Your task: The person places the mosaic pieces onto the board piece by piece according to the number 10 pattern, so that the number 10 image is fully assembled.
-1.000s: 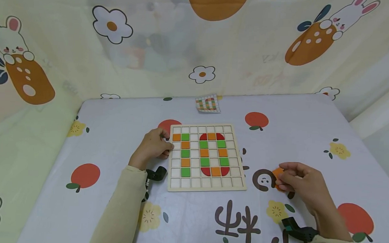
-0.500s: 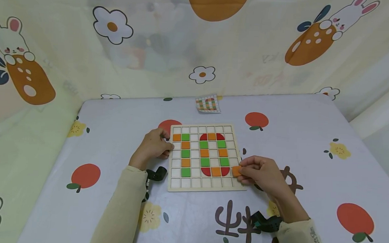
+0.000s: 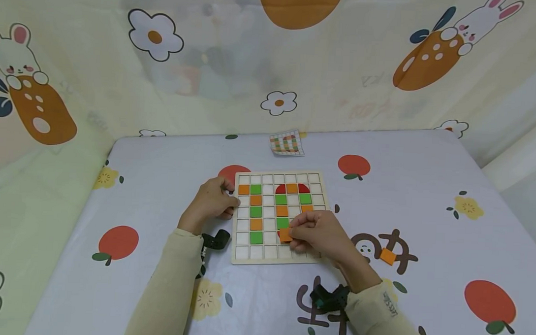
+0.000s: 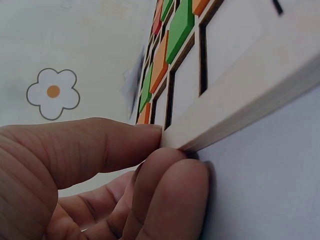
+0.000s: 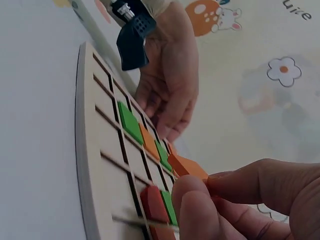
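Note:
A wooden grid board lies on the table, with green, orange and red tiles set in some of its cells. My left hand pinches the board's left edge; in the left wrist view the thumb is on the frame and fingertips meet its side. My right hand holds an orange square tile over the lower middle of the board, hiding cells there. In the right wrist view this orange tile is tilted between thumb and fingers, above the grid.
Another orange tile lies on the table right of the board. A small patterned card stands or lies at the back edge. The tablecloth has printed fruit and flowers; a printed curtain hangs behind.
My right hand has moved left from the table's right side to over the board, carrying an orange tile. An orange tile on the table is now uncovered. The left hand has stayed put.

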Demonstrator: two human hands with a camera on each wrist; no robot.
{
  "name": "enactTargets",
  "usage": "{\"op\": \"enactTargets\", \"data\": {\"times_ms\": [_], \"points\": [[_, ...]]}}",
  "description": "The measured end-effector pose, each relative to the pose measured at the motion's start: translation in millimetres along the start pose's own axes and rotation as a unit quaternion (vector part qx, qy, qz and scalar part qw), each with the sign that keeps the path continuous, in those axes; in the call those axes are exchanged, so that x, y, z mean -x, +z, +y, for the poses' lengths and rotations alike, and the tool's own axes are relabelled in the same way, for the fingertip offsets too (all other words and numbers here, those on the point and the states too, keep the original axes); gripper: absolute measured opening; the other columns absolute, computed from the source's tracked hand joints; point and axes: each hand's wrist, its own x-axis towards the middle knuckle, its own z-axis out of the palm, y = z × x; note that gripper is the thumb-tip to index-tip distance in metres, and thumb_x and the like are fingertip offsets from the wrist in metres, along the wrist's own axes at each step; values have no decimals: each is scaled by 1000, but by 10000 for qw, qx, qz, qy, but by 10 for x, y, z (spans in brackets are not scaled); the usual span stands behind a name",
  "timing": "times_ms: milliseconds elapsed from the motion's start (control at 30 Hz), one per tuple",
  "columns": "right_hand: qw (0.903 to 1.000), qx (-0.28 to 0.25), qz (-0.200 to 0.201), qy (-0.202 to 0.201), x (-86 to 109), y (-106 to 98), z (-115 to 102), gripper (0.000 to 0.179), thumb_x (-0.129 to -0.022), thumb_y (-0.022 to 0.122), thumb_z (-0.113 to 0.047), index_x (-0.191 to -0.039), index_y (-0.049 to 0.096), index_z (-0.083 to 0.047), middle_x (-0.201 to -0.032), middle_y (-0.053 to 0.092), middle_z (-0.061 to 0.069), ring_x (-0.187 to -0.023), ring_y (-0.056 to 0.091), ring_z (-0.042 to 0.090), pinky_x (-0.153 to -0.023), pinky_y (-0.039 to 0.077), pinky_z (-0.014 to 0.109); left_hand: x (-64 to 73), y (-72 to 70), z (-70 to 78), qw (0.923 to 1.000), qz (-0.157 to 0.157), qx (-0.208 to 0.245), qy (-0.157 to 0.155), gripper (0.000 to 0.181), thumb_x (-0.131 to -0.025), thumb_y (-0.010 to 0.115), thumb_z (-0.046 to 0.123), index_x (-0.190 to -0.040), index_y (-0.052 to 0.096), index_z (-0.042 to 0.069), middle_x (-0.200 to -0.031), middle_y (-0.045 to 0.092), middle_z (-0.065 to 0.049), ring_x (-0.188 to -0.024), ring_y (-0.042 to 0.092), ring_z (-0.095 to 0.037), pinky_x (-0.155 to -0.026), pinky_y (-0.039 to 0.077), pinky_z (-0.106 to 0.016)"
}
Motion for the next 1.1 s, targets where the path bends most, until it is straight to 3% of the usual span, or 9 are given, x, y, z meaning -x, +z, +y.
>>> {"op": "enactTargets", "data": {"times_ms": [567, 1100], "points": [[9992, 130, -354, 146, -258, 598, -134, 6, -92, 74, -2, -96, 71, 2, -78, 74, 12, -61, 72, 16, -61, 63, 29, 4, 0, 9, 10000, -2, -50, 31, 31, -94, 76, 8, -117, 56, 3, -86, 66, -12, -64, 64, -18, -59, 59, -25], [9974, 709, -145, -39, -289, 808, -183, 5, -93, 75, -7, -91, 73, -3, -73, 72, 7, -56, 68, 15, -57, 60, 25, 6, -13, 12, 10000, -51, 48, 17, 31, -93, 75, 8, -117, 56, 3, -84, 66, -12, -63, 64, -18, -59, 60, -26]]}}
